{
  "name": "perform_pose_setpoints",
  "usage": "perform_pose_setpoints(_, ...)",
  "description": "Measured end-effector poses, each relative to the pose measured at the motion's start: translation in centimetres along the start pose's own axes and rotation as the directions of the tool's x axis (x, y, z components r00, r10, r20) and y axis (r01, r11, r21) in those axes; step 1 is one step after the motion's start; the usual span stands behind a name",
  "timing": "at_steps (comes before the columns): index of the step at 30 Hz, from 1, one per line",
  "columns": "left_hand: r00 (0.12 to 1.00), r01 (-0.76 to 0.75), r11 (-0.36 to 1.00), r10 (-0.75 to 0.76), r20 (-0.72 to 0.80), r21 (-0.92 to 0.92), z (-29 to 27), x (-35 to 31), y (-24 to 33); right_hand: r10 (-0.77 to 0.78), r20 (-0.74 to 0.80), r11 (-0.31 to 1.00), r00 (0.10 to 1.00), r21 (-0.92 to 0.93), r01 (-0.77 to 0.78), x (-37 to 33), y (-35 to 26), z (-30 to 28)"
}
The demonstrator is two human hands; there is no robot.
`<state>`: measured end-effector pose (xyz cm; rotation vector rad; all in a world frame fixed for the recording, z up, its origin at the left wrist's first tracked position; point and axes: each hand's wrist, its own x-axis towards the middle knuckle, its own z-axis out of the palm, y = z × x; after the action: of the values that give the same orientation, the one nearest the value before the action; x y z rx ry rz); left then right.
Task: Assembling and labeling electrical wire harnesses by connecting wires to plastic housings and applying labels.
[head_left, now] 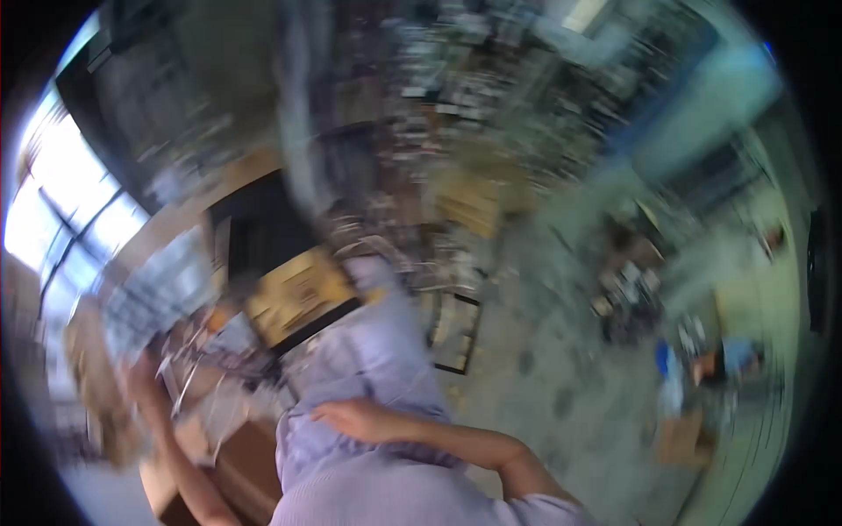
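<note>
Motion blur smears most of the picture. My left hand [145,379] reaches out to the far left, beside a pale, see-through sheet that looks like plastic wrapping [162,276]. Its fingers are too smeared to show whether they grip anything. Across my lap lies my right hand [355,419], resting on the light purple clothing [377,359] with its fingers laid out and nothing seen in them. Between the hands and beyond them is a cluttered heap of small items [232,342], too blurred to name.
An opened cardboard box [250,460] stands close at my left. Ahead is a tan panel with a black edge [303,294]. Brown crumpled material [92,381] hangs at far left. A black-rimmed frame [456,333] and scattered piles [631,289] lie on the grey floor [544,403].
</note>
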<state>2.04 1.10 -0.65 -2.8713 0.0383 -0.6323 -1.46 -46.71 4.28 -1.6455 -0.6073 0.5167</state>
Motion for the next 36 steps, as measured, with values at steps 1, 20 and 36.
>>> perform_pose_setpoints(1,0.976,0.215,0.836,-0.201,-0.083,0.505,4.8,-3.7,-3.1,-0.058,-0.054,0.998,0.997,-0.032,0.056,0.4,0.3,0.4)
perform_pose_setpoints(20,0.802,-0.437,0.649,-0.033,-0.596,-0.623,-19.5,3.6,23.9,-0.175,-0.515,0.981,0.839,-0.162,0.105,0.3,-6.5,-10.2)
perform_pose_setpoints(36,0.981,0.173,-0.278,0.136,0.140,-0.945,-19.5,13.4,34.1,-0.313,-0.576,0.882,0.755,-0.471,0.007,-0.5,-14.8,-13.7)
